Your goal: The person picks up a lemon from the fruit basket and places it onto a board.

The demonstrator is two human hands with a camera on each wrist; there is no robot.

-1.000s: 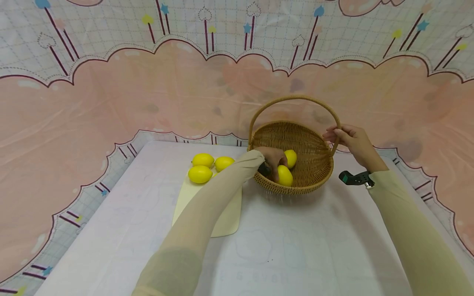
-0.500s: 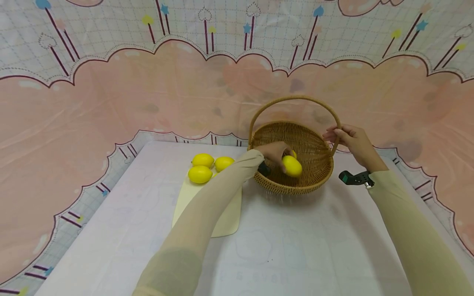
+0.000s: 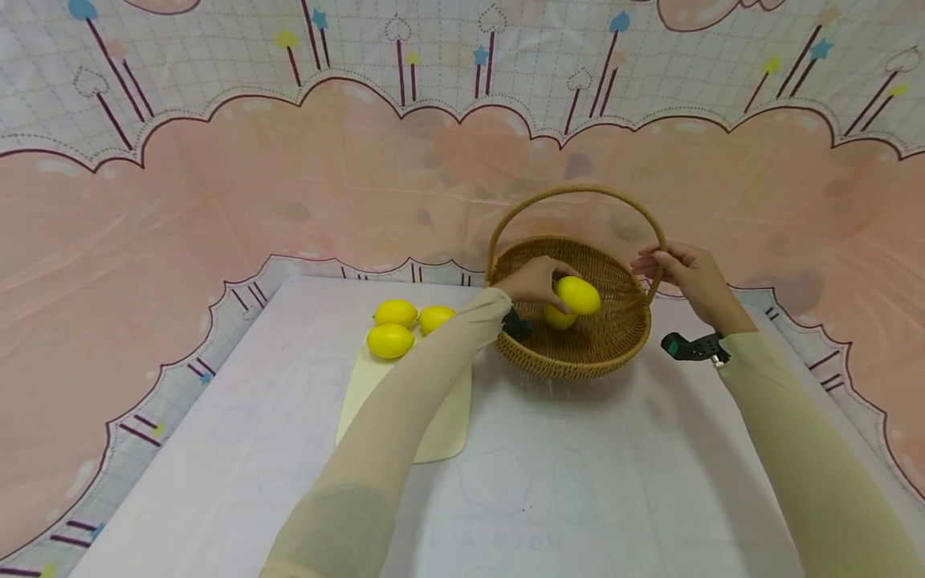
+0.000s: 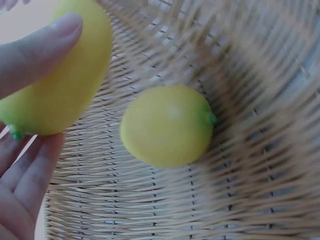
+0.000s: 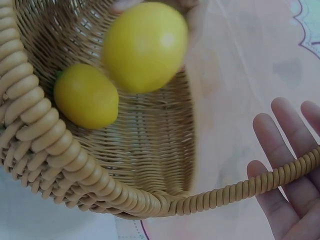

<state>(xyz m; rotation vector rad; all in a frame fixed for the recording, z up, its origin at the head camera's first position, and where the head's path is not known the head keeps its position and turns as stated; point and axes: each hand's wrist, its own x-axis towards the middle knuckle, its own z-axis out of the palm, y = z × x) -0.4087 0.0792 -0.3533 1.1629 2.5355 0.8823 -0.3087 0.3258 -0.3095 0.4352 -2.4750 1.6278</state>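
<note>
My left hand (image 3: 536, 281) pinches a yellow lemon (image 3: 581, 295) above the floor of a brown wicker basket (image 3: 571, 371). In the left wrist view the thumb (image 4: 42, 47) presses one side of that lemon, with fingers behind it. A second lemon (image 4: 169, 126) lies loose in the basket below. At the basket's right side, my right hand (image 3: 692, 274) holds the lower part of the arched handle (image 3: 578, 190) between thumb and fingers. From the right wrist view, its fingers (image 5: 270, 132) extend rather straight behind the handle; the thumb is hidden there.
Left of the basket, several lemons (image 3: 390, 341) sit at the far end of a cream cutting board (image 3: 448, 429). My left sleeve (image 3: 412, 401) covers part of the board. A printed cloth backdrop (image 3: 361, 185) rises behind the white table (image 3: 578, 490).
Gripping a lemon, the left hand has risen from low in the basket, up and slightly right. The other basket lemon now shows beneath it. The right hand stays at the handle.
</note>
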